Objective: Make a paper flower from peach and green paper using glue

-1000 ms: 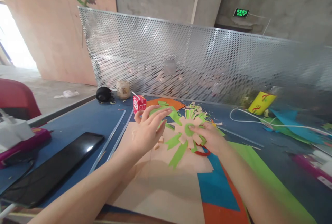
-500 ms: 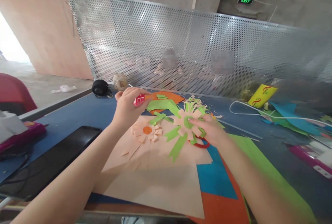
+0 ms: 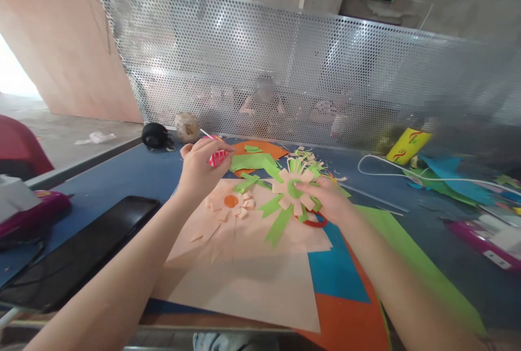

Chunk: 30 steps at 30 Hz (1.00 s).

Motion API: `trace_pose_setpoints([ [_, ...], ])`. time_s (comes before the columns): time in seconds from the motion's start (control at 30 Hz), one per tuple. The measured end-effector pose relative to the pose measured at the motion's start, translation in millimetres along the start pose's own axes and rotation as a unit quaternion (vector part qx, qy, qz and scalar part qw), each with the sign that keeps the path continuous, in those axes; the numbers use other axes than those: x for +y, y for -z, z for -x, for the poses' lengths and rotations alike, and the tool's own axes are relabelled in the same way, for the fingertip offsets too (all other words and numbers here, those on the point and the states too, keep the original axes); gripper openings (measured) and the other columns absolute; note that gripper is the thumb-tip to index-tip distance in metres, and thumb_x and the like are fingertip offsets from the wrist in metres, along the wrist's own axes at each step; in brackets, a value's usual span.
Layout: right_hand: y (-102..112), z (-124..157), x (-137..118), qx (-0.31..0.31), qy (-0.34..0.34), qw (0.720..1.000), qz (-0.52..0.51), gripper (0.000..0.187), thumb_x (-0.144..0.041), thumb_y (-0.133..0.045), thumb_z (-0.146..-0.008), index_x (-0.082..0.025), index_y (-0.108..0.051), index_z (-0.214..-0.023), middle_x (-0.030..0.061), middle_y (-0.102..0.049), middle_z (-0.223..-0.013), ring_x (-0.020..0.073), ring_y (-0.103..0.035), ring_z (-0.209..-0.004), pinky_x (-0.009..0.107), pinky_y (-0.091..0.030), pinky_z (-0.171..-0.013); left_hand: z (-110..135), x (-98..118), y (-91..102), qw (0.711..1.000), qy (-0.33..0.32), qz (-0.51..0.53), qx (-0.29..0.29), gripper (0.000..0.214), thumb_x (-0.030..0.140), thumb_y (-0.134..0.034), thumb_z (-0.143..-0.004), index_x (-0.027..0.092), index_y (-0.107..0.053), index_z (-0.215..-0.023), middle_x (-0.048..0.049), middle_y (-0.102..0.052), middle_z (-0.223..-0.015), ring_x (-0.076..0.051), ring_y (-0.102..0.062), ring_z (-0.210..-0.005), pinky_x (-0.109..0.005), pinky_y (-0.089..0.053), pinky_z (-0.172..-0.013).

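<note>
My left hand [image 3: 200, 169] is closed around a small red drink carton [image 3: 217, 158] with a straw, at the far edge of the peach paper sheet [image 3: 252, 275]. My right hand [image 3: 329, 202] presses its fingers on a peach paper flower [image 3: 293, 190] with a green centre and green strips beneath it. A second, flatter peach flower with an orange centre [image 3: 231, 203] lies on the sheet between my hands. Red scissor handles [image 3: 313, 223] show under my right hand.
A black phone [image 3: 87, 245] lies on the blue table at left beside a magenta tool [image 3: 32, 215]. Orange, green and blue paper sheets and scraps lie around. A perforated metal screen [image 3: 285, 74] closes the far edge; people sit behind it. White cable and yellow bottle [image 3: 402, 146] at right.
My left hand left the green paper, reached to the red carton and closed on it, uncovering the orange-centred flower. My right hand has stayed on the green-centred flower.
</note>
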State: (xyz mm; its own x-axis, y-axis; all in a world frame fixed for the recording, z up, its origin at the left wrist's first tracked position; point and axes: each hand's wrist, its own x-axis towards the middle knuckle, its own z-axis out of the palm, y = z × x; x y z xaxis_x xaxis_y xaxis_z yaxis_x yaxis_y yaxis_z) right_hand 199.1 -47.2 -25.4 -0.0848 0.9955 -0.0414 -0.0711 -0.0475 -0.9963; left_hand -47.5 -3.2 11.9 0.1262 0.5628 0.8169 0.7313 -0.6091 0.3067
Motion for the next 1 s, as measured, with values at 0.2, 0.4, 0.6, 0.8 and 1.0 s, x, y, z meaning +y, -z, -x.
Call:
trace_pose_setpoints([
  [0.2,-5,4,-3,0.014,-0.026,1.0,0.007,0.026,-0.035,-0.067,-0.058,-0.017,-0.051,-0.067,-0.0047,-0.051,-0.041,0.007,-0.039,-0.028,0.018,-0.025,-0.024,0,-2,-0.8,1.0,-0.006,-0.002,-0.009,0.01,0.023,-0.05,-0.072,0.022,-0.06,-0.075,-0.0003,-0.064,-0.083,-0.018,-0.054,-0.085,-0.036,-0.026,-0.081],
  [0.4,-9,6,-7,0.008,-0.032,0.999,-0.001,0.027,-0.035,-0.067,-0.057,-0.017,-0.051,-0.067,-0.0061,-0.048,-0.037,0.0059,-0.036,-0.025,0.018,-0.025,-0.024,2,-1,-2.0,0.999,-0.036,0.003,-0.003,0.009,0.022,-0.05,-0.072,0.022,-0.059,-0.073,0.0007,-0.063,-0.08,-0.017,-0.055,-0.081,-0.035,-0.025,-0.08],
  [0.6,-9,6,-8,0.046,-0.048,0.998,0.011,0.029,-0.035,-0.068,-0.055,-0.018,-0.05,-0.069,-0.004,-0.054,-0.045,0.0086,-0.044,-0.031,0.018,-0.026,-0.023,4,-1,-3.0,0.999,-0.05,-0.005,-0.004,0.01,0.022,-0.049,-0.073,0.022,-0.059,-0.073,0.0008,-0.063,-0.082,-0.017,-0.055,-0.084,-0.035,-0.024,-0.08],
  [0.8,-11,6,-9,0.054,-0.053,0.997,0.009,0.03,-0.035,-0.07,-0.053,-0.018,-0.051,-0.07,-0.0035,-0.056,-0.048,0.0089,-0.045,-0.032,0.019,-0.031,-0.025,9,1,-9.3,0.997,-0.071,-0.002,0.002,0.01,0.021,-0.047,-0.075,0.022,-0.057,-0.079,0.0005,-0.063,-0.085,-0.015,-0.056,-0.082,-0.034,-0.026,-0.081],
  [1.0,-6,1,-2,0.061,-0.031,0.998,0.005,0.034,-0.034,-0.072,-0.051,-0.019,-0.054,-0.076,-0.0011,-0.061,-0.061,0.0146,-0.06,-0.057,0.024,-0.048,-0.046,17,5,-18.2,0.987,-0.158,-0.031,0.021,0.025,0.02,-0.051,-0.074,0.023,-0.052,-0.099,-0.0031,-0.06,-0.09,-0.016,-0.055,-0.084,-0.034,-0.029,-0.079],
])
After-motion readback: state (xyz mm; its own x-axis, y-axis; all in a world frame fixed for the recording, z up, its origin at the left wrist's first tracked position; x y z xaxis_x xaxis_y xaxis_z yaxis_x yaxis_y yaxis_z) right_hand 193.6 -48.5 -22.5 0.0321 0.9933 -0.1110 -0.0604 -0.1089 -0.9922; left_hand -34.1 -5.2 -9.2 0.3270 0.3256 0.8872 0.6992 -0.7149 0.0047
